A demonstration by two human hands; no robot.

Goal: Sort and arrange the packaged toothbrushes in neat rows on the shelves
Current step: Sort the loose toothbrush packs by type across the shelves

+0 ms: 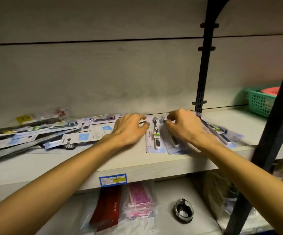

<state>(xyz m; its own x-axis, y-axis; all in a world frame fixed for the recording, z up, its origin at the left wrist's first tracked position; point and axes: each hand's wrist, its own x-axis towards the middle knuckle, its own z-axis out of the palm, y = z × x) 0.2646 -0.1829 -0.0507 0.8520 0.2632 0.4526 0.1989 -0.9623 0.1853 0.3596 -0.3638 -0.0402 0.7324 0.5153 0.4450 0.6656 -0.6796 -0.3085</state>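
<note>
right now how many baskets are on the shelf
2 in view: a green basket at the far right of the shelf, and a red basket nested inside it. The dark post partly hides both, so more may be hidden.

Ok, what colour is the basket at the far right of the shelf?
Green basket, seen in the head view.

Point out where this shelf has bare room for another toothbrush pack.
Bare board runs along the shelf's front edge, and between the black upright and the green basket. The left heap of packs is crowded, as is the spot under both hands.
</note>
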